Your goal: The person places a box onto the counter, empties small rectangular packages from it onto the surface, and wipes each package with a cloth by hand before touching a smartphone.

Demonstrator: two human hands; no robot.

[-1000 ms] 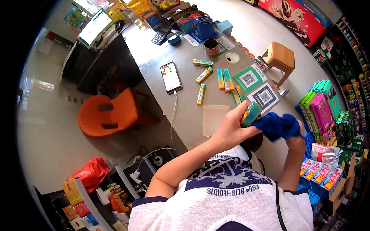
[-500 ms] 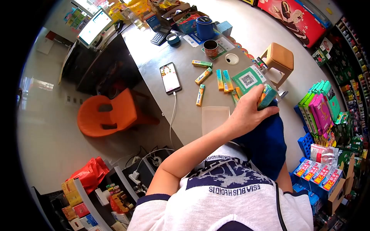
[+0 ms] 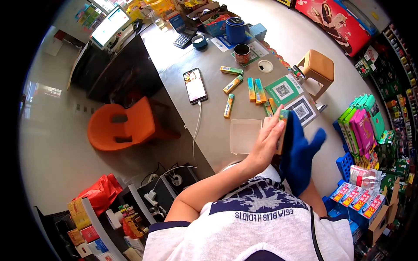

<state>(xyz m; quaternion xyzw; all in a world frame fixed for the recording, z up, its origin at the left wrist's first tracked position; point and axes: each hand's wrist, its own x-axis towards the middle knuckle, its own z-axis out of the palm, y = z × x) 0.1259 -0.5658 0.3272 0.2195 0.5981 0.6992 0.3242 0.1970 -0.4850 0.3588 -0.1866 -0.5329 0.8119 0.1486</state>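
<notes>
My left hand (image 3: 267, 141) is bare, its fingers held straight and close together along a slim yellow-and-green pack (image 3: 282, 130). The pack stands on end between that hand and the blue mitten covering my right hand (image 3: 298, 152). Inside the mitten my right palm faces the pack, with the thumb spread to the right. Similar packs lie on the counter: two side by side (image 3: 257, 90), single ones (image 3: 229, 106) to the left, and some partly hidden beyond my left fingers. A shallow translucent tray (image 3: 246, 135) rests left of my left hand.
Two QR code cards, one green (image 3: 284, 89) and one white (image 3: 300, 109), lie at the counter's right edge. A charging phone (image 3: 195, 86), an open tin (image 3: 242, 54), a lid (image 3: 265, 66) and a blue canister (image 3: 235, 31) sit farther back. A stool (image 3: 319, 65) stands beyond.
My left hand has moved down and left with the pack, uncovering the white QR card. The pack has turned upright, and the mitten's thumb now sticks out to the right.
</notes>
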